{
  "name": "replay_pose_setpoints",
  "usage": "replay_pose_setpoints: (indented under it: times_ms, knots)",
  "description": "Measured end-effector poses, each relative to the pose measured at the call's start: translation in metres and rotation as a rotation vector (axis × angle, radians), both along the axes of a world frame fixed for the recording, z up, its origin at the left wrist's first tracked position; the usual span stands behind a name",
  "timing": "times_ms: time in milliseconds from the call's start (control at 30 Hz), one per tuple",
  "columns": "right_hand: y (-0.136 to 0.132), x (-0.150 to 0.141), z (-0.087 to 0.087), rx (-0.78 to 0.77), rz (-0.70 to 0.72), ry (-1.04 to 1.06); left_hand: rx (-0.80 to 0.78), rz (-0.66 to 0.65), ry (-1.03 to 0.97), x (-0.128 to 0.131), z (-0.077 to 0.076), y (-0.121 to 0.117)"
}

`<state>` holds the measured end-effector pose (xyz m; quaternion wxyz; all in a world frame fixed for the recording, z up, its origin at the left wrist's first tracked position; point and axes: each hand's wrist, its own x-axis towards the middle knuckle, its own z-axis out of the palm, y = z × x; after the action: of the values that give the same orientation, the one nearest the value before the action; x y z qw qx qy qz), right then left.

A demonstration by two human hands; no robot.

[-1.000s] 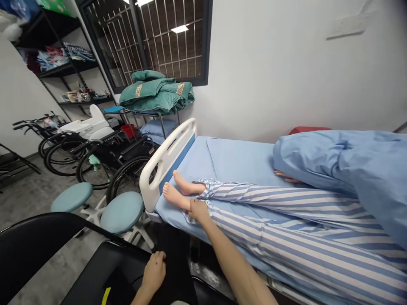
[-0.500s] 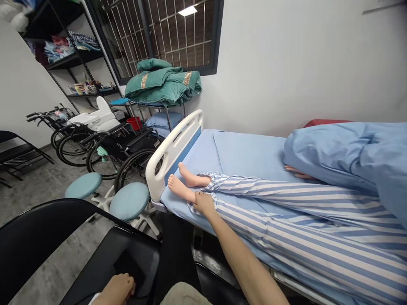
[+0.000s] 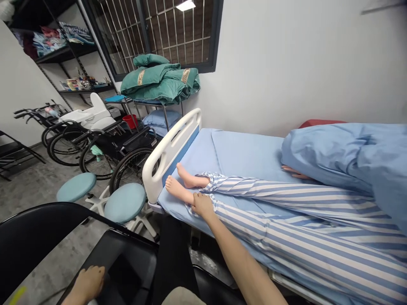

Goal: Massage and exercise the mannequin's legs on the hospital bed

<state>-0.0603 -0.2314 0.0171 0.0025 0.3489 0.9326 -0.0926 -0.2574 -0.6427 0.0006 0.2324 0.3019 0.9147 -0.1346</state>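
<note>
My right hand [image 3: 203, 205] is wrapped over the near ankle of a manikin's leg, at the hem of its blue-and-white striped trousers [image 3: 286, 231]. The smooth near foot [image 3: 178, 189] points left, toward the bed's end board. Beside it lies the other foot [image 3: 190, 177], untouched. My left hand [image 3: 87, 283] hovers or rests low at the left, by the black chair seat [image 3: 143, 250]; its fingers are curled, and whatever they may hold is hidden. A dark flat rectangle [image 3: 124, 274] lies on that seat, right of the hand.
A white bed end board [image 3: 155, 163] closes off the left end of the bed. Two round stools [image 3: 125, 202] and several wheelchairs [image 3: 127, 146] stand beyond it. A blue quilt [image 3: 330, 148] covers the manikin's upper part, with a hand [image 3: 295, 171] showing beneath.
My left hand has moved left, away from the dark rectangle on the chair. My right hand stays on the ankle. The view has shifted slightly.
</note>
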Motion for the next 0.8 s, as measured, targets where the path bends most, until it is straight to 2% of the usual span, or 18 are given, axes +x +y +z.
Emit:
replay_pose_setpoints:
  times_ms: [100,167,233,300,400,433,533,600,700,800]
  knots:
    - [0.001,-0.001,0.0,0.008,-0.002,-0.009,0.085,-0.174,0.05,0.033,-0.033,0.038]
    - [0.002,-0.001,-0.001,0.007,0.006,-0.004,0.181,-0.2,0.01,0.063,-0.046,0.077]
    - [0.003,-0.002,-0.002,0.001,0.01,0.002,0.334,-0.219,-0.067,0.095,-0.048,0.121]
    - [0.003,-0.002,-0.003,0.001,0.007,0.005,0.571,-0.184,-0.169,0.122,-0.043,0.167]
    - [0.004,-0.005,-0.003,0.003,-0.014,-0.004,0.95,0.006,-0.441,0.144,-0.028,0.231]
    - [0.004,-0.006,-0.002,-0.005,-0.019,-0.011,1.065,0.114,-0.545,0.147,-0.024,0.251]
    - [0.006,-0.013,0.0,-0.053,-0.022,-0.041,1.33,0.545,-0.781,0.142,-0.018,0.303]
    - [0.007,-0.019,0.003,-0.069,-0.012,-0.055,1.394,0.758,-0.896,0.134,-0.019,0.328]
    - [0.007,-0.031,0.007,-0.061,0.002,-0.058,1.396,0.906,-1.02,0.124,-0.024,0.351]
    - [0.009,-0.042,0.007,-0.064,-0.027,-0.082,1.323,1.052,-1.052,0.12,-0.029,0.363]
